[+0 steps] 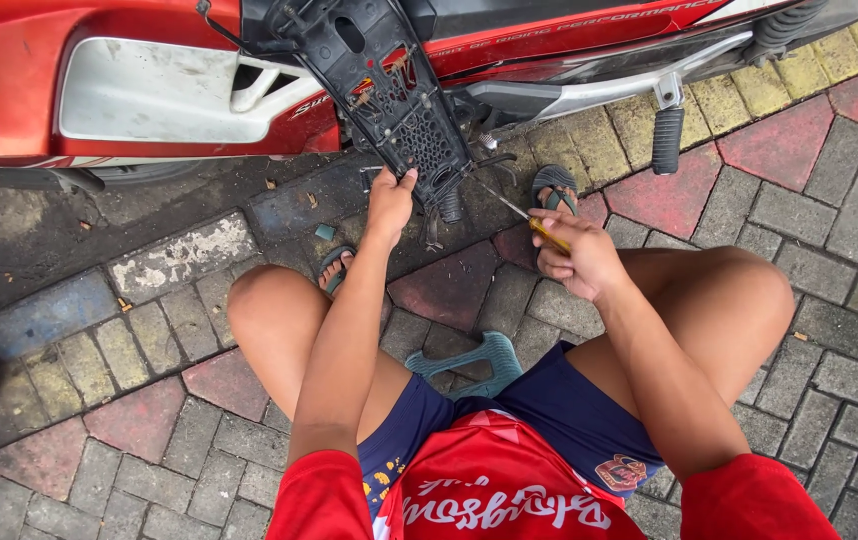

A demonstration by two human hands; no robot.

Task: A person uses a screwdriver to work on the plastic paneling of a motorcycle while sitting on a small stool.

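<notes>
- At the bottom centre of the frame, a low green stool [479,362] is sat upon, so that the body is kept at the height of the work; only its front edge is seen between the 2 bare knees.
- The paving [829,300], made of grey, red and yellow blocks, fills the lower and right parts of the frame, and the 2 sandalled feet are planted on it near the middle for balance.
- Right of centre, the right hand [577,258] is closed around the yellow handle of a screwdriver [534,222]. The thin shaft is angled up and to the left, so that its tip can be brought under the panel; the tip itself is too small to be made out.
- Just above centre, the left hand [390,200] is clamped on the lower edge of a black plastic panel [404,110], which appears to be steadied against the push of the tool.
- The panel hangs tilted from the underside of the motorbike, its ribbed inner face turned to the camera.
- Across the top of the frame, the red and white motorbike [149,90] stands on the paving, with a black footpeg [667,140] at the upper right.
</notes>
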